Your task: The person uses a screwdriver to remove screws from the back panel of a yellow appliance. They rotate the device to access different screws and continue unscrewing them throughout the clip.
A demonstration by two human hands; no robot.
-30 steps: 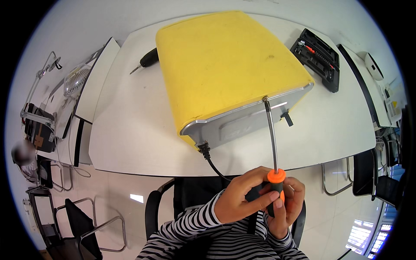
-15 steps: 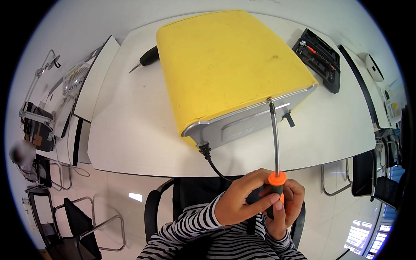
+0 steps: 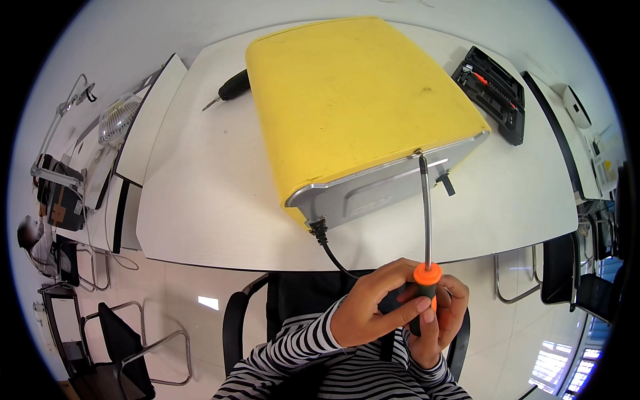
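Note:
My left hand (image 3: 377, 307) and my right hand (image 3: 443, 320) are both closed round the black-and-orange handle of a screwdriver (image 3: 426, 220), low at the table's front edge. Its long shaft runs up to a small screw (image 3: 419, 153) on the upper rim of a silver end panel (image 3: 367, 190) of a large yellow-cased appliance (image 3: 353, 100). A black power cord (image 3: 328, 250) drops from a plug at the panel's left. A short dark stand-like piece (image 3: 445, 183) sticks out at its right.
A white table (image 3: 187, 187) carries a black-handled tool (image 3: 233, 87) at back left and an open bit case (image 3: 500, 100) at right. Side desks hold a lamp (image 3: 60, 113), a fan (image 3: 117, 120) and other items. Black chairs (image 3: 113, 343) stand around. A person (image 3: 40, 250) sits at far left.
The appliance and screwdriver tip show slightly farther right. My hands have shifted very little, still round the handle. The person at far left has moved a little.

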